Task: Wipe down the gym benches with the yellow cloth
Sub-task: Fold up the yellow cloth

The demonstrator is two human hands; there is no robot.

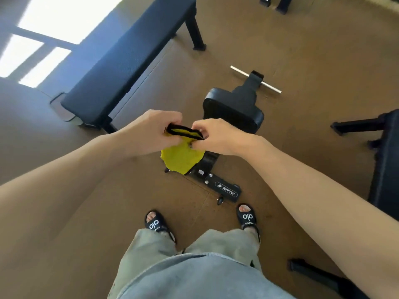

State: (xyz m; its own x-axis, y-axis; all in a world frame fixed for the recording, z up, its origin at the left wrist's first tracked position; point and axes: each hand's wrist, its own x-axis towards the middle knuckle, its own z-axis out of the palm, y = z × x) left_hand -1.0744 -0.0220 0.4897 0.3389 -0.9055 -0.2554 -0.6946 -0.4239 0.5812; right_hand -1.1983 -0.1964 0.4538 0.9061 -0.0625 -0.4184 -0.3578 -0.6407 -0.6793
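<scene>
A yellow cloth with a black hem hangs in front of me at waist height. My left hand pinches its top edge on the left, and my right hand pinches the same edge on the right. The cloth's lower part droops freely. Below the cloth stands a small black padded bench with a chrome bar at its far end. A long dark blue flat bench stretches away on my left. Another dark bench shows at the right edge.
The floor is brown rubber matting. The small bench's base plate lies just ahead of my sandalled feet. A black frame foot sticks out at the lower right. More equipment legs stand at the top.
</scene>
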